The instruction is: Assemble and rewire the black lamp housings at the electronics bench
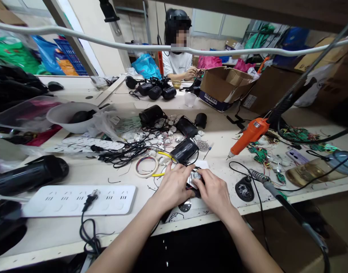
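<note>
Both hands meet near the bench's front edge, around a small silvery round part (pixel 195 176) that looks like a motor, set at a dark plastic housing (pixel 193 189). My left hand (pixel 174 185) is closed on the housing's left side, fingers bent over it. From the right, my right hand (pixel 216 189) pinches the silvery part with thumb and fingertips. My fingers cover most of the housing. Just beyond lies a black cylindrical shell (pixel 185 150). A roll of tape (pixel 146 167) rests to the left, and a round metal-faced piece (pixel 185 206) lies below my hands.
An orange electric screwdriver (pixel 249 136) hangs at right, above a soldering iron (pixel 287 206) and green circuit boards (pixel 259 153). A white power strip (pixel 80 201) lies left. Black cables (pixel 125 149) and small white parts clutter the middle. Across the bench sits a co-worker (pixel 178 60).
</note>
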A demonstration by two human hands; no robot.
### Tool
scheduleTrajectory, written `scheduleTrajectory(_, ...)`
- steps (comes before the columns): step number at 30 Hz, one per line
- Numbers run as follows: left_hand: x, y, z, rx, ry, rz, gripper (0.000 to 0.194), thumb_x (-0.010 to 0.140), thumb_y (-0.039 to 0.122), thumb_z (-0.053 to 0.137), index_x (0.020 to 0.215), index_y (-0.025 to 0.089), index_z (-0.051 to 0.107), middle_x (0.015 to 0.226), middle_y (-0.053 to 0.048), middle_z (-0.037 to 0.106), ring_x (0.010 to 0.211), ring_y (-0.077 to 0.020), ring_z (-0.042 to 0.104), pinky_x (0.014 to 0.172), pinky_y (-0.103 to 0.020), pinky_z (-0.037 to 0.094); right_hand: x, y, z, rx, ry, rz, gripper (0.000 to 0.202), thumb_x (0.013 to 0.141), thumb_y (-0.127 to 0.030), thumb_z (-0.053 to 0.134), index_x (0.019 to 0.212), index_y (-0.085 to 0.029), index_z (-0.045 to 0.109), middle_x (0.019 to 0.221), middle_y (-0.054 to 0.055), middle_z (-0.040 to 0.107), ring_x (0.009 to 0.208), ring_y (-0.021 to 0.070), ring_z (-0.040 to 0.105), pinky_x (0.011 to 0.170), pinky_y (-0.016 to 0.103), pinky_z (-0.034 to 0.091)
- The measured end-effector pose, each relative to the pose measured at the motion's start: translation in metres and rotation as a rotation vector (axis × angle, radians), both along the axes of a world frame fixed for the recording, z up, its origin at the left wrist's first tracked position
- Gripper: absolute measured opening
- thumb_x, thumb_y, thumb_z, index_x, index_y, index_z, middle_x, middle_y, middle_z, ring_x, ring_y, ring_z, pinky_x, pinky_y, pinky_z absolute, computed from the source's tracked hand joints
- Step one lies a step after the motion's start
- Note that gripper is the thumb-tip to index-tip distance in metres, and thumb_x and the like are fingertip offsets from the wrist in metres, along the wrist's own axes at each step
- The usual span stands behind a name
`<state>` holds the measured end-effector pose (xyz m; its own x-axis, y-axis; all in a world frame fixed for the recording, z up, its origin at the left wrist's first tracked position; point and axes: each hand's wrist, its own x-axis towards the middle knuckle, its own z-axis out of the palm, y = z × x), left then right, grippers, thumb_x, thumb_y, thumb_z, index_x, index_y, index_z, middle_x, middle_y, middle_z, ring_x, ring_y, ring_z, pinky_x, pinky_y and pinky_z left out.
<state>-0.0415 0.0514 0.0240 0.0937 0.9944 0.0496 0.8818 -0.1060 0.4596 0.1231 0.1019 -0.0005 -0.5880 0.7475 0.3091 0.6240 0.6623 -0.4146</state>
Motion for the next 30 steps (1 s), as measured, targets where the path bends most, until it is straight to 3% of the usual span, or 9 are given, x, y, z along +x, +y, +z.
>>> scheduleTrajectory(6, -0.008, -0.018, 0.005, 0.114, -0.116, 0.025, 0.068, 0.074, 0.022, 0.077, 0.135, 0.021, 0.048, 0.136, -0.012, 0.055, 0.125, -0.0323, 0.048, 0.106, -0.055, 0.038, 0.0, -0.003, 0.002, -0.155, 0.24, 0.092, 0.021, 0.1, -0.022, 0.046, 0.118, -0.021, 0.055, 0.108, 0.008, 0.062, 0.098, 0.0226, 0.063, 0.084, 0.034, 0.05)
scheduleTrajectory(12, -0.002, -0.037, 0.001, 0.287, -0.348, 0.132, 0.051, 0.082, 0.015, 0.062, 0.131, 0.021, 0.05, 0.121, -0.011, 0.059, 0.113, -0.0266, 0.056, 0.096, -0.043, 0.049, -0.017, -0.016, 0.018, -0.136, 0.417, 0.161, 0.022, 0.095, -0.018, 0.056, 0.117, -0.023, 0.058, 0.102, 0.007, 0.058, 0.097, 0.0226, 0.059, 0.085, 0.037, 0.051)
scheduleTrajectory(16, -0.001, -0.048, -0.007, 0.279, -0.661, 0.33, 0.047, 0.077, 0.016, 0.063, 0.123, 0.022, 0.057, 0.118, -0.009, 0.063, 0.111, -0.0261, 0.06, 0.096, -0.041, 0.05, -0.032, -0.034, 0.031, -0.047, 0.509, 0.333, 0.036, 0.092, -0.008, 0.05, 0.126, -0.02, 0.053, 0.111, 0.011, 0.058, 0.105, 0.0233, 0.057, 0.091, 0.04, 0.051)
scheduleTrajectory(19, -0.008, -0.06, -0.008, 0.089, -1.132, 0.503, 0.052, 0.068, 0.023, 0.076, 0.117, 0.02, 0.059, 0.109, -0.009, 0.069, 0.103, -0.0265, 0.066, 0.089, -0.038, 0.053, -0.036, -0.043, 0.034, -0.106, 0.593, 0.465, 0.04, 0.091, -0.008, 0.054, 0.13, -0.018, 0.05, 0.118, 0.012, 0.059, 0.113, 0.0226, 0.056, 0.098, 0.038, 0.05)
scheduleTrajectory(21, -0.013, -0.069, -0.006, -0.001, -1.396, 0.59, 0.056, 0.063, 0.025, 0.082, 0.115, 0.02, 0.06, 0.106, -0.008, 0.071, 0.1, -0.0241, 0.067, 0.087, -0.033, 0.052, -0.036, -0.044, 0.031, -0.148, 0.64, 0.422, 0.037, 0.091, -0.009, 0.056, 0.127, -0.019, 0.052, 0.117, 0.01, 0.06, 0.112, 0.021, 0.058, 0.098, 0.035, 0.051)
scheduleTrajectory(23, -0.016, -0.076, -0.004, -0.004, -1.532, 0.649, 0.057, 0.06, 0.022, 0.085, 0.113, 0.02, 0.063, 0.112, -0.007, 0.071, 0.103, -0.0215, 0.065, 0.09, -0.028, 0.049, -0.035, -0.041, 0.026, -0.168, 0.642, 0.311, 0.03, 0.091, -0.01, 0.056, 0.119, -0.02, 0.056, 0.109, 0.008, 0.062, 0.102, 0.0185, 0.061, 0.09, 0.031, 0.053)
scheduleTrajectory(26, -0.018, -0.081, -0.003, 0.01, -1.603, 0.661, 0.055, 0.056, 0.016, 0.084, 0.108, 0.02, 0.067, 0.118, -0.007, 0.07, 0.108, -0.02, 0.063, 0.094, -0.025, 0.046, -0.036, -0.037, 0.017, -0.234, 0.581, 0.229, 0.022, 0.092, -0.011, 0.055, 0.112, -0.02, 0.061, 0.097, 0.005, 0.062, 0.086, 0.0157, 0.063, 0.076, 0.026, 0.054)
scheduleTrajectory(30, -0.016, -0.08, -0.004, 0.028, -1.595, 0.645, 0.051, 0.056, 0.013, 0.082, 0.105, 0.019, 0.07, 0.119, -0.007, 0.069, 0.104, -0.0202, 0.063, 0.09, -0.026, 0.047, -0.04, -0.039, 0.011, -0.3, 0.535, 0.282, 0.019, 0.093, -0.012, 0.053, 0.107, -0.019, 0.065, 0.093, 0.005, 0.065, 0.08, 0.0146, 0.064, 0.071, 0.024, 0.054)
